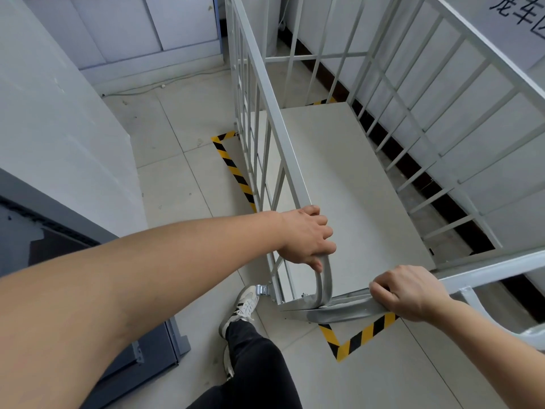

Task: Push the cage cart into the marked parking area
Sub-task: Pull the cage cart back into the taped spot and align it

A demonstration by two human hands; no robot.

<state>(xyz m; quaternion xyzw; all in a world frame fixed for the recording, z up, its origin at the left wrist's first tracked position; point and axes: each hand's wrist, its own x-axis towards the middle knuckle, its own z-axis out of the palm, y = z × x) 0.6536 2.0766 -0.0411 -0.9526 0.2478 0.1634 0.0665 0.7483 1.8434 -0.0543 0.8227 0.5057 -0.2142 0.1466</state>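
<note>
A grey metal cage cart point(295, 160) with barred sides fills the centre and right of the view, its flat deck point(339, 178) bare. My left hand point(306, 237) grips the curved handle at the cart's near left corner. My right hand point(410, 293) holds the near top rail on the right. Yellow-black floor tape point(233, 169) marks the parking area: a strip runs along the cart's left side, and a corner point(354, 338) shows just below the cart's near edge. The cart stands over the taped area beside the right wall.
A white wall point(59, 128) juts out on the left, with a dark grey cabinet point(59, 261) below it. White cupboards point(132, 31) stand at the back. A paper sign point(519, 22) hangs on the right wall. My leg and a white shoe point(244, 308) are near the cart's left caster.
</note>
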